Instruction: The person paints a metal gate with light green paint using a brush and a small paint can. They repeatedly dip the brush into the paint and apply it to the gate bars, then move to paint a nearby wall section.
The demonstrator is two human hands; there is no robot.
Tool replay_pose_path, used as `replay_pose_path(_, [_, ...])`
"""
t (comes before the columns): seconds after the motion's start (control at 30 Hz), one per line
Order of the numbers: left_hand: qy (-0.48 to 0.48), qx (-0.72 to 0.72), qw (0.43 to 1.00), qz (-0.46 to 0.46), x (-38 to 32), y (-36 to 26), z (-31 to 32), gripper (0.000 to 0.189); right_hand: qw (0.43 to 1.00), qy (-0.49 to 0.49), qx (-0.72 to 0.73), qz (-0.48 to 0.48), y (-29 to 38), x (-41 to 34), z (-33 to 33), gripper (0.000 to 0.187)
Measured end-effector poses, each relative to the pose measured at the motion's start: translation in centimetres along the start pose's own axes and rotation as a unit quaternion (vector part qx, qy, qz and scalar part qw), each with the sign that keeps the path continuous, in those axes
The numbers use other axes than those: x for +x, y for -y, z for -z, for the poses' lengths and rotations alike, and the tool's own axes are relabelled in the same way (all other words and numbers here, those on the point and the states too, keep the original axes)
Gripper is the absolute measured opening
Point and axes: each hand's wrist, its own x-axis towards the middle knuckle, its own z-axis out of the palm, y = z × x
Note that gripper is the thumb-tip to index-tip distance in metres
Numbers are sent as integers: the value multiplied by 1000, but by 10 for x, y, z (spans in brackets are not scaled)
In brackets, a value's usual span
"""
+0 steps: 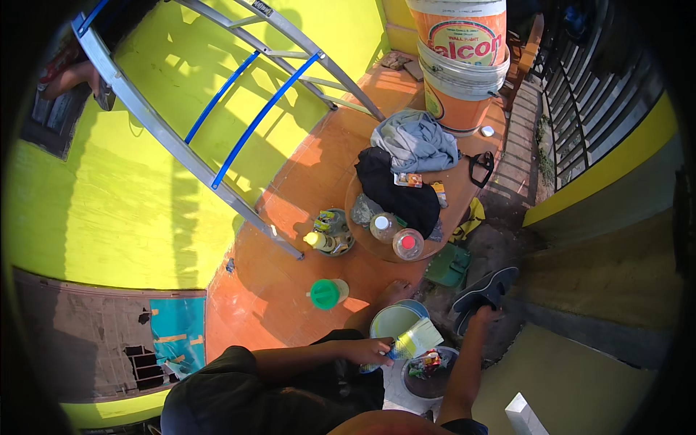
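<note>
My left hand (375,350) grips the handle of a wide paintbrush (417,338), whose pale, paint-coated bristles point right. Just beyond the brush stands a bucket (387,319) with pale paint on its inside. Below the bristles is a round container (406,392) with colourful wrappers in it. Out to the right, my right hand (488,314) is closed at the near end of a pair of dark slippers (485,291). My fingers there are partly hidden by the slippers.
An aluminium ladder (157,125) with blue braces leans at left; another person's limb (70,79) shows behind it. A green-lidded jug (326,294) stands on the orange tiles. A round table (348,209) carries clothes and bottles. Stacked paint buckets (462,81) stand beyond.
</note>
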Motion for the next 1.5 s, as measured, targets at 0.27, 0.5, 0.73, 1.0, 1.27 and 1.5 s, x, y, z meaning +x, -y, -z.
replay_pose_path(0.27, [-109,14,993,-40,-105,5,-61,41,997,6,-69,37,-19,-77,161,48])
replay_pose_path(0.5, [-220,-143,965,-32,-214,47,-94,36,986,14,-148,73,-61,-142,207,44])
replay_pose_path(0.73, [-390,-299,869,-49,-343,106,-118,37,966,249,-58,-41,-124,-279,152,42])
replay_pose_path(1.0, [-517,-333,781,-106,-521,199,-116,28,910,343,82,-219,-242,-481,44,56])
replay_pose_path(1.27, [-618,-338,703,-96,-638,234,-119,25,826,418,-330,184,-299,-666,-19,65])
replay_pose_path(1.5, [-675,-387,625,-71,-695,268,-146,25,675,549,-387,305,-306,-765,-38,80])
